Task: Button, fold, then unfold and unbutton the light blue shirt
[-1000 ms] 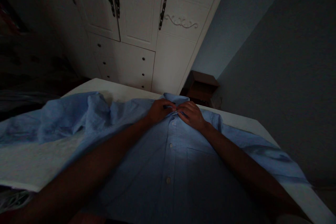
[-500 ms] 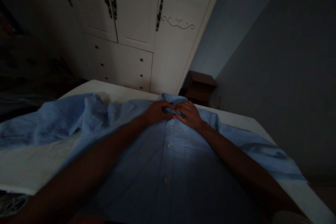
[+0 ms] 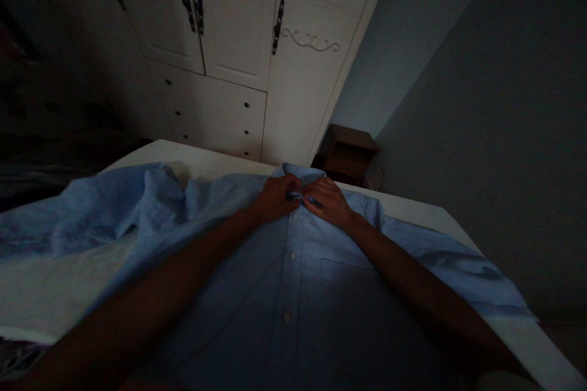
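Observation:
A light blue button-up shirt (image 3: 257, 269) lies front up, its collar (image 3: 302, 170) at the far edge and its sleeves spread to both sides. Just below the collar, my left hand (image 3: 277, 197) pinches the front placket from the left. My right hand (image 3: 328, 200) grips the same bit of cloth from the right, so the fingertips of both hands meet there. Whatever button sits between them is hidden by the fingers. Farther down the placket, several pale buttons show, one of them a white button (image 3: 293, 255). A chest pocket (image 3: 346, 278) is on the right half.
Beneath the shirt is a white table or board (image 3: 59, 293) with angled far corners. A white wardrobe (image 3: 229, 18) with dark handles and drawers stands beyond it. To its right is a small brown cabinet (image 3: 355, 137) by the grey wall (image 3: 495, 134). The room is dim.
Both hands stay at the collar end and have shifted very slightly left, with small finger movements. The shirt lies nearly the same.

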### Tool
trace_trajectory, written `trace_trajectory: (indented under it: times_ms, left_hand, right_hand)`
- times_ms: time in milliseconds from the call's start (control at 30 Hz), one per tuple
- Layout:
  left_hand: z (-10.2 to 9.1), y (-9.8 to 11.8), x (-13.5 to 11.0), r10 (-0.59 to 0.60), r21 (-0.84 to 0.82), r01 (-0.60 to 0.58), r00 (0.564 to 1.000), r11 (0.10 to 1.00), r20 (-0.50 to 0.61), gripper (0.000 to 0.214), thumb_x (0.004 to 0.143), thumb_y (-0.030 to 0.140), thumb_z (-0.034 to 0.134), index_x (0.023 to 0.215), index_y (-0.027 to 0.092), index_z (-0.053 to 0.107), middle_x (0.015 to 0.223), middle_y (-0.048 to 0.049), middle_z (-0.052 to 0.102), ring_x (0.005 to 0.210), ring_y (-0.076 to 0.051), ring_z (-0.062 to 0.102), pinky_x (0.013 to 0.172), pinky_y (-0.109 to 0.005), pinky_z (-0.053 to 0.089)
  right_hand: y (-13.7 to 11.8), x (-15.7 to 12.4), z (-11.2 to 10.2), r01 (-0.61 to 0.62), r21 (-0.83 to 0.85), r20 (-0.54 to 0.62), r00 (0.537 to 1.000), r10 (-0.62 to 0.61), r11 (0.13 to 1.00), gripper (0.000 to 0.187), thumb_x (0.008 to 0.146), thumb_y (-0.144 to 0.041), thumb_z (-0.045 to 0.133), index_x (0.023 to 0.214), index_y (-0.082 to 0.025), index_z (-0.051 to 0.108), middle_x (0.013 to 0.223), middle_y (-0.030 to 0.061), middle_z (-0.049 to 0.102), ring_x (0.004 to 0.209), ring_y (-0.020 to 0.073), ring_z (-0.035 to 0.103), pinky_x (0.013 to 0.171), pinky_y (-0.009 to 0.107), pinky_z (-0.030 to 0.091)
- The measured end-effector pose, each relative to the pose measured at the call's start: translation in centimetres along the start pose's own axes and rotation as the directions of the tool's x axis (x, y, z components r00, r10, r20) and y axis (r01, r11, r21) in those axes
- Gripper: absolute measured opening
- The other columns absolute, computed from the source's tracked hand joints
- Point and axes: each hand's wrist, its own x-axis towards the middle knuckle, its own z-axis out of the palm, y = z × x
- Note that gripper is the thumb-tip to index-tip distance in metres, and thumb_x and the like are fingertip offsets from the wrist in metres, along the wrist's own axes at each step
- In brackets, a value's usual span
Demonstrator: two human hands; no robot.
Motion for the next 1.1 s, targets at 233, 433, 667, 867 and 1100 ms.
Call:
trace_trajectory:
  times_ms: [233, 433, 667, 867, 1100]
  left_hand:
    - [0.0, -0.3, 0.0, -0.023, -0.018, 0.023, 1.000, 1.000, -0.001, 0.031, 0.068, 0.018, 0.064, 0.097, 0.019, 0.053, 0.103, -0.0056, 0.069, 0.101, -0.020, 0.065, 0.090, -0.033, 0.049]
    - [0.4, 0.2, 0.0, -0.093, 0.054, 0.094, 0.996, 0.994, -0.007, 0.040, 0.070, 0.018, 0.065, 0.107, 0.019, 0.051, 0.105, -0.0055, 0.070, 0.103, -0.021, 0.064, 0.097, -0.038, 0.042]
    - [0.2, 3.3, -0.9, 0.118, 0.566, -0.056, 0.990, 0.822, -0.074, 0.030, 0.080, 0.028, 0.061, 0.108, 0.017, 0.061, 0.116, -0.0130, 0.061, 0.114, -0.032, 0.050, 0.092, -0.048, 0.035]
    - [0.1, 4.4, -1.1, 0.049, 0.664, -0.031, 0.999, 0.747, -0.010, 0.023, 0.088, 0.025, 0.052, 0.102, 0.015, 0.067, 0.101, -0.0119, 0.064, 0.096, -0.026, 0.057, 0.080, -0.038, 0.043]
    - [0.6, 3.6, -1.2, -0.073, 0.624, 0.072, 0.997, 0.778, -0.024, 0.025, 0.091, 0.030, 0.051, 0.103, 0.021, 0.070, 0.097, -0.0054, 0.067, 0.092, -0.021, 0.062, 0.075, -0.031, 0.047]
  right_hand:
    - [-0.1, -0.1, 0.0, 0.012, 0.005, -0.001, 1.000, -0.012, 1.000, 0.006, 0.090, -0.017, 0.054, 0.090, -0.019, 0.060, 0.093, 0.0060, 0.070, 0.086, 0.0187, 0.062, 0.077, 0.035, 0.043]
    - [-0.3, 0.0, 0.0, -0.017, -0.053, -0.019, 1.000, 0.016, 0.998, 0.006, 0.089, -0.017, 0.053, 0.087, -0.020, 0.058, 0.089, 0.0044, 0.069, 0.082, 0.0189, 0.059, 0.074, 0.035, 0.042]
    - [-0.2, -0.2, 0.2, -0.068, -0.052, -0.047, 0.997, 0.066, 0.996, 0.002, 0.086, -0.017, 0.056, 0.088, -0.019, 0.056, 0.089, 0.0057, 0.067, 0.083, 0.0202, 0.057, 0.075, 0.036, 0.041]
    - [-0.2, -0.2, 0.3, -0.140, 0.024, -0.093, 0.986, 0.141, 0.990, 0.005, 0.086, -0.019, 0.057, 0.090, -0.020, 0.057, 0.088, 0.0054, 0.067, 0.083, 0.0203, 0.058, 0.076, 0.036, 0.042]
    - [-0.1, -0.4, 0.4, -0.166, 0.080, -0.066, 0.983, 0.172, 0.983, 0.007, 0.086, -0.021, 0.059, 0.093, -0.021, 0.056, 0.089, 0.0041, 0.068, 0.084, 0.0197, 0.060, 0.078, 0.035, 0.042]
